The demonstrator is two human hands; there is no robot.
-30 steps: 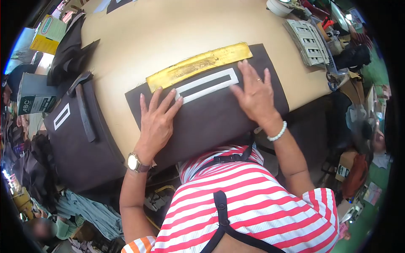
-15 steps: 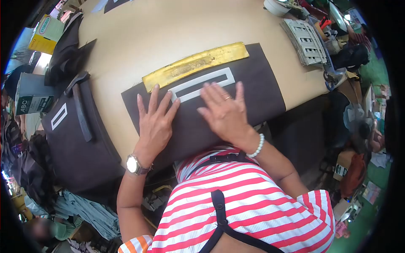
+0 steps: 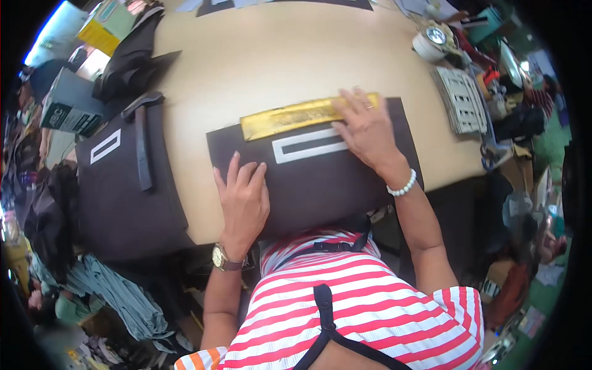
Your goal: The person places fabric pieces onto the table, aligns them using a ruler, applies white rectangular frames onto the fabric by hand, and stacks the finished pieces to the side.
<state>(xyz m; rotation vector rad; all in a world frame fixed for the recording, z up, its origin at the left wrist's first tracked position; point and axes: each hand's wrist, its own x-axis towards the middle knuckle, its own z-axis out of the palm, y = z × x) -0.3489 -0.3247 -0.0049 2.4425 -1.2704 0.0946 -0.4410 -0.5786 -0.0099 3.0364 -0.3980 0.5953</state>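
Note:
A dark brown fabric panel point(image 3: 308, 200) lies flat on the table in front of me. A white rectangular frame-shaped piece point(image 3: 282, 152) rests on it, its right end partly hidden by my right hand. Just above the frame, a worn yellow strip point(image 3: 277, 123) lies along the panel's far edge. My right hand point(image 3: 368, 132), slightly blurred, has its fingers spread over the strip's right end. My left hand point(image 3: 243, 194) lies on the panel's left part, fingers apart and holding nothing.
To the left, a hammer point(image 3: 142, 145) lies on another dark panel point(image 3: 129, 203) bearing a similar white frame point(image 3: 106, 147). Boxes point(image 3: 73, 103) stand beyond it. At right are a stack of pale slotted cards point(image 3: 459, 102), a tape roll point(image 3: 428, 46) and scissors point(image 3: 489, 157).
My right hand has moved from the white frame up and right onto the yellow strip's end. My left hand has drawn back from the frame and strip. The camera view has shifted.

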